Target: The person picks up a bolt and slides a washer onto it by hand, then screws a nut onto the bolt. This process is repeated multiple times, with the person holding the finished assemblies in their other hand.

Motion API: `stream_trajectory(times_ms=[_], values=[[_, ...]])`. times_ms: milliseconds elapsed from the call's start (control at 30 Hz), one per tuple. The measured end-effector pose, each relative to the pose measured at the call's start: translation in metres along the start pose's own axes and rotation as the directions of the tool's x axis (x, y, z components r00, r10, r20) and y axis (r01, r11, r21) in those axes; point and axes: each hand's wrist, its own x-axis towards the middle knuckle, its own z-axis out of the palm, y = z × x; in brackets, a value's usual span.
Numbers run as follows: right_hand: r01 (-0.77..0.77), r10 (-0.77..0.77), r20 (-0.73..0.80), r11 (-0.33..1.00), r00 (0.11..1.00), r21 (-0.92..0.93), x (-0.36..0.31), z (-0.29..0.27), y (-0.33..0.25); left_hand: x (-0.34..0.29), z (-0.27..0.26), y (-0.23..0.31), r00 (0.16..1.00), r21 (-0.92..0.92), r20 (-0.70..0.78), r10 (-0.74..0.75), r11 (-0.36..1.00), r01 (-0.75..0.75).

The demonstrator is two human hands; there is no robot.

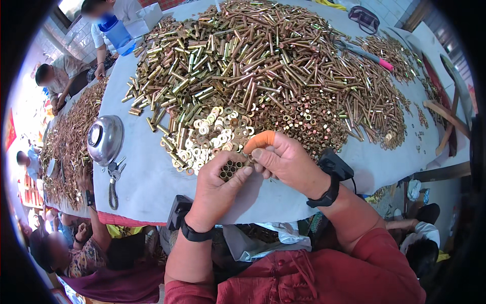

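My left hand is closed round a bundle of brass-coloured metal tubes, their round open ends facing up. Close against it, my right hand has thumb and fingers pinched together beside the bundle; whatever small thing they hold is hidden. An orange cover wraps one finger of the right hand. Just beyond both hands lie a pile of shiny flat washers and, to its right, a heap of small nuts. Behind them rises a large mound of loose metal tubes.
On the pale-covered table sit an upturned steel bowl and keys on a cord at left. A pink-ended tool and a dark pouch lie at far right. Other people work at the left, beside another heap.
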Motion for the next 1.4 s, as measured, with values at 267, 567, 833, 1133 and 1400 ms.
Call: stream_trajectory(times_ms=[267,567,833,1133,1400], values=[[0.269,-0.36,-0.009,0.711,0.933,-0.65,-0.008,0.0,-0.017,-0.001,-0.002,-0.009,0.995,-0.08,-0.02,-0.093,0.993,0.091],[0.008,-0.389,0.008,0.0,0.921,-1.0,-0.009,-0.018,-0.013,0.0,-0.002,-0.003,0.981,-0.116,-0.008,-0.191,0.975,0.189],[0.165,-0.475,-0.039,0.38,0.879,-0.91,-0.005,-0.023,-0.018,0.001,-0.002,-0.004,0.995,0.023,-0.011,-0.096,0.995,0.096],[0.176,-0.471,0.101,0.119,0.876,-0.977,-0.011,-0.001,-0.008,0.002,-0.007,-0.012,0.987,-0.058,-0.117,-0.105,0.993,0.099],[0.125,-0.225,-0.067,0.738,0.972,-0.663,-0.006,0.003,-0.017,0.0,-0.011,-0.004,0.996,0.048,-0.025,-0.085,0.995,0.086]])
